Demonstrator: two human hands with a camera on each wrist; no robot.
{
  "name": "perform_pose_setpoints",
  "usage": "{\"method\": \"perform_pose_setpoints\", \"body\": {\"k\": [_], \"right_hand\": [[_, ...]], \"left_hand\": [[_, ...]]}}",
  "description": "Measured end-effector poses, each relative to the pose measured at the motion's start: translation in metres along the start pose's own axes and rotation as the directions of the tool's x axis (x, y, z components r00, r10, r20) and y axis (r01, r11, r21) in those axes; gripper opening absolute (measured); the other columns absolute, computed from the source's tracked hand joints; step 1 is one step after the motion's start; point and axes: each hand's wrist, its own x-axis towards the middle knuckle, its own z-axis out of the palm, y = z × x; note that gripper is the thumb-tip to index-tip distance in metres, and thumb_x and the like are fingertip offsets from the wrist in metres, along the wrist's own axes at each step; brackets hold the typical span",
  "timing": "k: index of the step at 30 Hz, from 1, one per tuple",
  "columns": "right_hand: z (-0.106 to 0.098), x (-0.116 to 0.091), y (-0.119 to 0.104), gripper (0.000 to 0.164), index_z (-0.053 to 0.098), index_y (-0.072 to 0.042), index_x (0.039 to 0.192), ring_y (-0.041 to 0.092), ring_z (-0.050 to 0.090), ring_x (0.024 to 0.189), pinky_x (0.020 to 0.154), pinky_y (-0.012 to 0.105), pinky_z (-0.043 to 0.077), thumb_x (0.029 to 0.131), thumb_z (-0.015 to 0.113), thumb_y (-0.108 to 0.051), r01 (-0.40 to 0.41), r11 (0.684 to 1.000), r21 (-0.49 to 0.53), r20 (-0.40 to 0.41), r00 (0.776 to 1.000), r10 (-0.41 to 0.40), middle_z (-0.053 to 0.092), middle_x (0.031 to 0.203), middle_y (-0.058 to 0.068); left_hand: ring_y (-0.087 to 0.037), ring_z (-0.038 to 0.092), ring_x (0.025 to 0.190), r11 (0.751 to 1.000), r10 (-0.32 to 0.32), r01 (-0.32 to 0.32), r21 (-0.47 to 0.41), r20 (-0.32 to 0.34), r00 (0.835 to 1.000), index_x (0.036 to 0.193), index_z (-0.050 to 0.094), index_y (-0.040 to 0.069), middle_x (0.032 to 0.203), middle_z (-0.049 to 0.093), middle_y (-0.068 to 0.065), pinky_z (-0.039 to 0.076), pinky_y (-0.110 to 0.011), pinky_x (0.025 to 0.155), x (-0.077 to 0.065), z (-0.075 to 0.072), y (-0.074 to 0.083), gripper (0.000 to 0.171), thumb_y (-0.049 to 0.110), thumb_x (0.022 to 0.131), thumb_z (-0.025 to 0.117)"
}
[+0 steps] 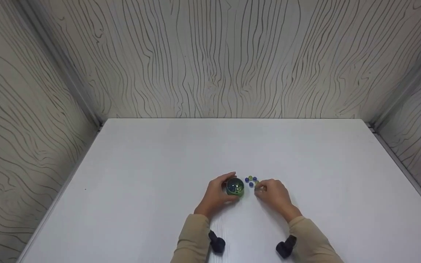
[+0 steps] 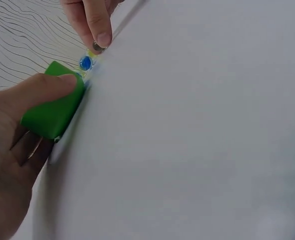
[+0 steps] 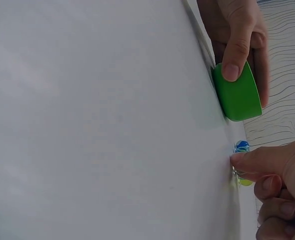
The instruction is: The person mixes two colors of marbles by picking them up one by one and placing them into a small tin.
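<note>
Tan sleeves (image 1: 192,239) enter at bottom centre of head view. Right hand (image 1: 275,195), lower right of centre, pinches a dark marble (image 2: 98,46) in its fingertips. Left hand (image 1: 215,196) curls round green cup (image 3: 239,96), lower centre. Loose marbles (image 1: 251,184) lie just right of cup. White table (image 1: 141,157) spreads beyond; grain-patterned wall (image 1: 232,58) fills the top.

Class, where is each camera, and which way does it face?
Head: on the head, facing forward and down at the table; left hand, right hand, sleeves show.
Left wrist: sits there, facing table and green cup; both hands show.
Right wrist: sits there, facing table and marbles; both hands show.
Wrist views share the green cup.
</note>
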Motion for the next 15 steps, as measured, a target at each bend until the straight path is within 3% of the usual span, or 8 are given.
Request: {"method": "perform_pose_setpoints", "body": {"k": [10,15], "right_hand": [[-0.0007,0.0001,0.0006,0.015,0.075,-0.009,0.094,0.019,0.063,0.086,0.080,0.042,0.056,0.080,0.070,-0.008,0.003,1.000,-0.001,0.001,1.000,-0.003,0.075,0.101,0.011],[-0.0007,-0.0006,0.0006,0.014,0.075,-0.009,0.093,0.016,0.060,0.078,0.070,0.034,0.053,0.079,0.071,-0.008,0.015,1.000,0.007,-0.012,1.000,-0.015,0.075,0.094,0.009]], "left_hand": [[-0.025,0.057,0.126,0.998,-0.008,0.007,-0.070,-0.022,1.000,0.134,0.055,0.009,0.133,0.062,-0.009,0.045,-0.035,0.113,0.0037,0.0014,-0.0062,0.072,0.007,0.068,0.084],[-0.024,0.059,0.124,0.997,-0.033,0.032,-0.067,-0.019,0.999,0.133,0.057,0.011,0.132,0.063,-0.007,0.046,-0.034,0.111,0.0043,0.0021,-0.0074,0.072,0.008,0.067,0.085]]}}
